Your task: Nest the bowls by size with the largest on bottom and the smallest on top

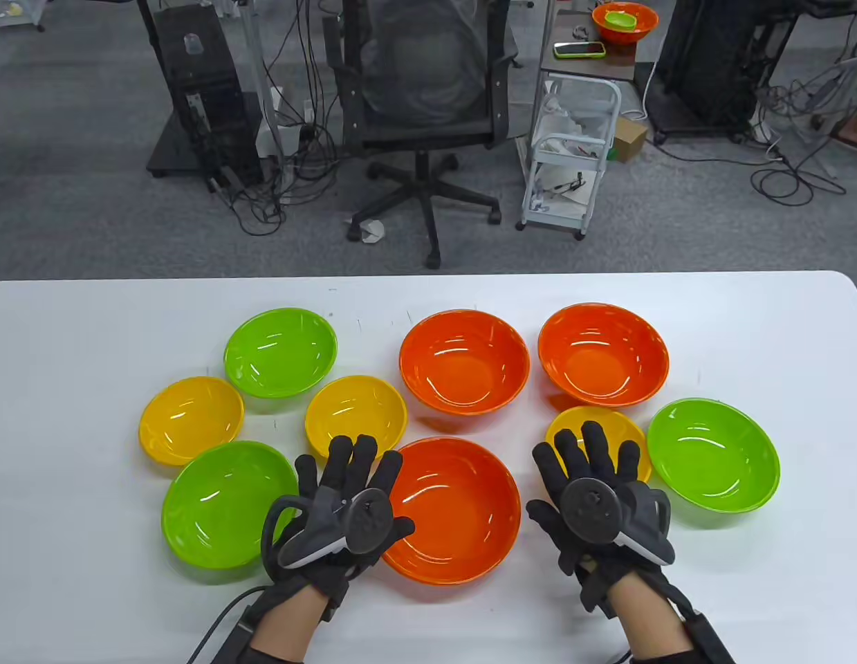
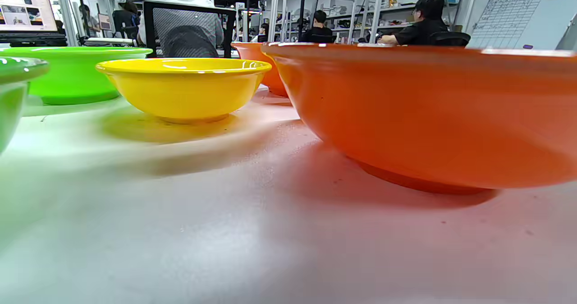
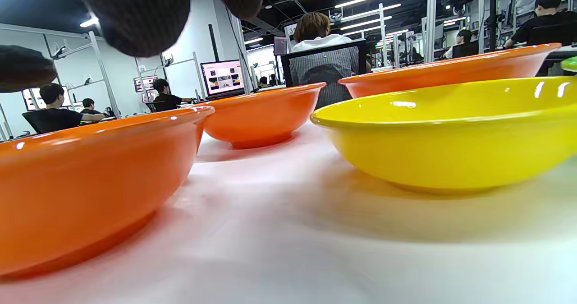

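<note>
Nine separate bowls stand upright on the white table (image 1: pixel 68 415). There are three large orange ones: front (image 1: pixel 463 512), back middle (image 1: pixel 464 361), back right (image 1: pixel 603 354). There are three green ones: back left (image 1: pixel 281 353), near left (image 1: pixel 214 501), right (image 1: pixel 713 454). There are three small yellow ones: left (image 1: pixel 191 419), middle (image 1: pixel 355 415), right (image 1: pixel 615 415). My left hand (image 1: pixel 352 477) is open with its fingers spread, between the near-left green bowl and the front orange bowl (image 2: pixel 428 114). My right hand (image 1: pixel 587 470) is open, with its fingers over the right yellow bowl (image 3: pixel 451 132). Neither hand holds anything.
Beyond the table's far edge are an office chair (image 1: pixel 428 83) and a white cart (image 1: pixel 570 159). A side stand holds another orange bowl (image 1: pixel 625 21) with a green one nested in it. Bare table lies along the front edge and at both ends.
</note>
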Demonstrator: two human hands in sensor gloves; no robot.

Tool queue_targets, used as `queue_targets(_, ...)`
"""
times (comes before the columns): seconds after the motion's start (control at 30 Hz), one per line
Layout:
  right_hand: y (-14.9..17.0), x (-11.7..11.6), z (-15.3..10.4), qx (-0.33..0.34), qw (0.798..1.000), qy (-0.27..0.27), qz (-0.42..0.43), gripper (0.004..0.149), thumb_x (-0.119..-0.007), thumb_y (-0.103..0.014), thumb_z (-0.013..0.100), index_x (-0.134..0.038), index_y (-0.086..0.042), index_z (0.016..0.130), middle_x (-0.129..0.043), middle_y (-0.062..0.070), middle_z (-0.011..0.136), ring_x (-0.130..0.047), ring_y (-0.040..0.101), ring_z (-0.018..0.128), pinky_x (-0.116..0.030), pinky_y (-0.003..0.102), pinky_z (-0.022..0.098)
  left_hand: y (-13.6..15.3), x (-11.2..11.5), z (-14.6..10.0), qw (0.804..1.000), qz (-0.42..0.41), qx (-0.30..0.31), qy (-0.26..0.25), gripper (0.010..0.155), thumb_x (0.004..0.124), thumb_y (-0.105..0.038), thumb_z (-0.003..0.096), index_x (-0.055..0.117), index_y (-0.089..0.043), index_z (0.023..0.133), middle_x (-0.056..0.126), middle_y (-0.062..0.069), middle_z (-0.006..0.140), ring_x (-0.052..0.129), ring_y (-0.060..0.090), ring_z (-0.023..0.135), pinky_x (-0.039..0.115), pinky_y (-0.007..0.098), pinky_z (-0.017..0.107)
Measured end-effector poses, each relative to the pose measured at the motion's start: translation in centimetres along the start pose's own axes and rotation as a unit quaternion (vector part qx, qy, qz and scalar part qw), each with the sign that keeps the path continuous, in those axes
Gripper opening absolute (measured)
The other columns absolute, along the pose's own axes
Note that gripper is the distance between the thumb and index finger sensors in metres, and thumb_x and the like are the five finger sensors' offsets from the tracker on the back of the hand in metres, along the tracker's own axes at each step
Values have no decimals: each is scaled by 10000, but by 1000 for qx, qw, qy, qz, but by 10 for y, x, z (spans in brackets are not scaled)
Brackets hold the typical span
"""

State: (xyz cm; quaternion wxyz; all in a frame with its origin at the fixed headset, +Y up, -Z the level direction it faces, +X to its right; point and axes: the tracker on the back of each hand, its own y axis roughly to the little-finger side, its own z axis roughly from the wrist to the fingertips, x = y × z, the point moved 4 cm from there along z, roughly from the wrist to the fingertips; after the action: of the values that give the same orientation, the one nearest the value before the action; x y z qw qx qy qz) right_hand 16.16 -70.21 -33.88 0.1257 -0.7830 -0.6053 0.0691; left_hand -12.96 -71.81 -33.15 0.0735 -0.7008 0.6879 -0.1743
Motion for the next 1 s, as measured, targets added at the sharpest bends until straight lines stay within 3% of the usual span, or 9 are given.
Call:
queue_targets(0.57, 12, 8, 0, -28, 1000, 10, 7, 745, -761, -456, 483, -449, -186, 1103, -312, 157, 1177, -63, 459, 1051, -31, 737, 629, 7, -2, 0, 1000, -12, -4, -4, 864, 537, -681, 472, 187, -302, 1165, 116, 136, 1236, 145, 478, 1148, 197, 777, 715)
queue_targets(1.0, 75, 31, -8, -147, 988, 35, 31, 768, -796, -440, 481, -430, -189, 1108, -300, 155, 1179, -57, 475, 1052, -35, 736, 640, 12, -7, -4, 1000, -25, -9, -14, 862, 537, -679, 474, 192, -299, 1167, 122, 139, 1236, 150, 477, 1150, 201, 776, 715)
